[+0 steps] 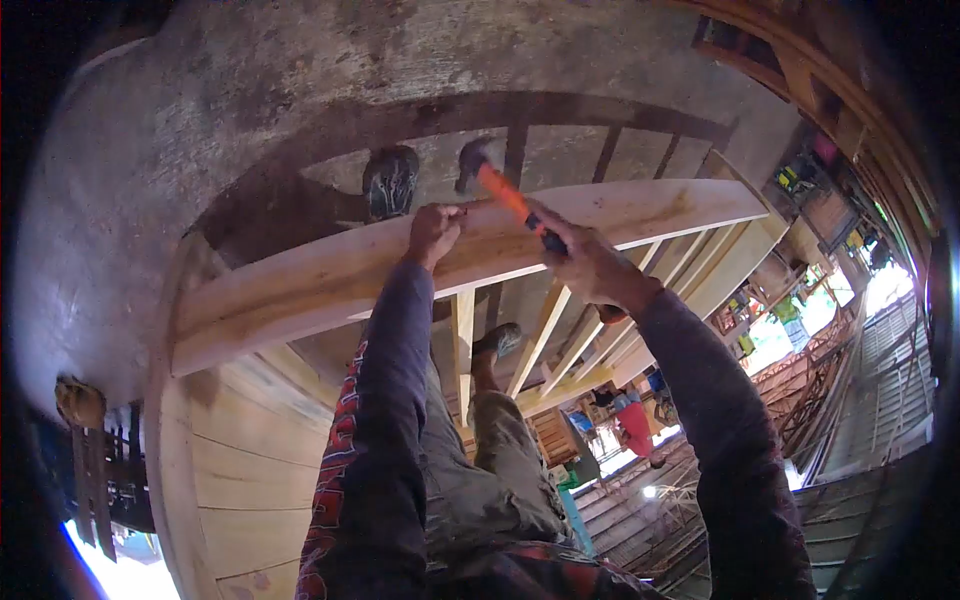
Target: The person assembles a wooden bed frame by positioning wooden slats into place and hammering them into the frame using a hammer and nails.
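Note:
My right hand is wrapped round the dark grip of a hammer with an orange handle. The hammer's dark head, slightly blurred, is up and to the left of that hand, over the far edge of a long wooden board. My left hand rests at the board's upper edge, thumb and fingers pinched together. Whatever is between those fingertips is too small to make out. The board is the near rail of a wooden frame, with several pale slats running off from it.
A curved panelled wooden end joins the board at the left. My shoes stand on the concrete floor by the frame. A wooden stool-like piece is at far left. Another person in red is in the background.

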